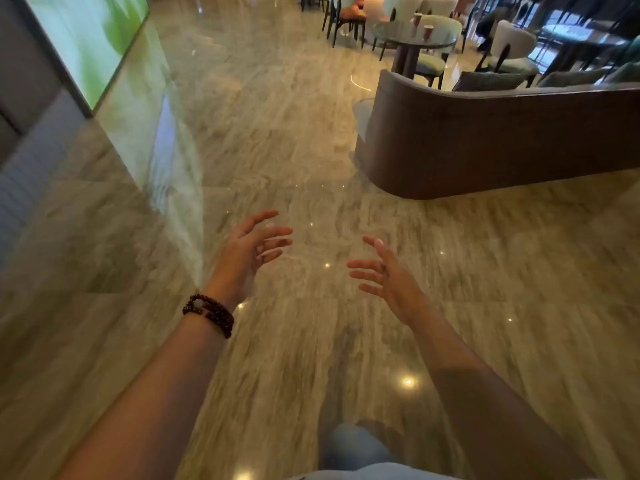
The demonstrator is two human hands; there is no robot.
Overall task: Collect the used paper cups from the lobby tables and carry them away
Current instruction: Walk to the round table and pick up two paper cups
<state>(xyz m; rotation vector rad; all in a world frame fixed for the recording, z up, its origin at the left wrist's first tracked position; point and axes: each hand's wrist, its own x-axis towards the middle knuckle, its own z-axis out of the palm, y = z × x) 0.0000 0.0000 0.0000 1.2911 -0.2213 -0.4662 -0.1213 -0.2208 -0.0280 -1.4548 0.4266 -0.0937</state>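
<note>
Knee in pale trousers [353,448] at bottom edge, both bare arms out ahead, nothing in hand.

Left hand [247,252], dark bead bracelet [209,315] at its wrist, and right hand [388,275]: fingers [273,232] spread and slack, holding nothing. Two paper cups [428,32] stand upright on a round glass table [401,38] far off, upper right, beyond a curved brown sofa back [485,140]; contents cannot be told. Pale chairs [512,46] crowd that table. Risk, as judged: polished marble floor [277,133] throws back ceiling lights and looks slick, so a hurried step could slip; cups with dregs could spill if squeezed or tipped; tight chairs could catch an arm. Green lit panel [86,43] on left wall. Edges blurred.
</note>
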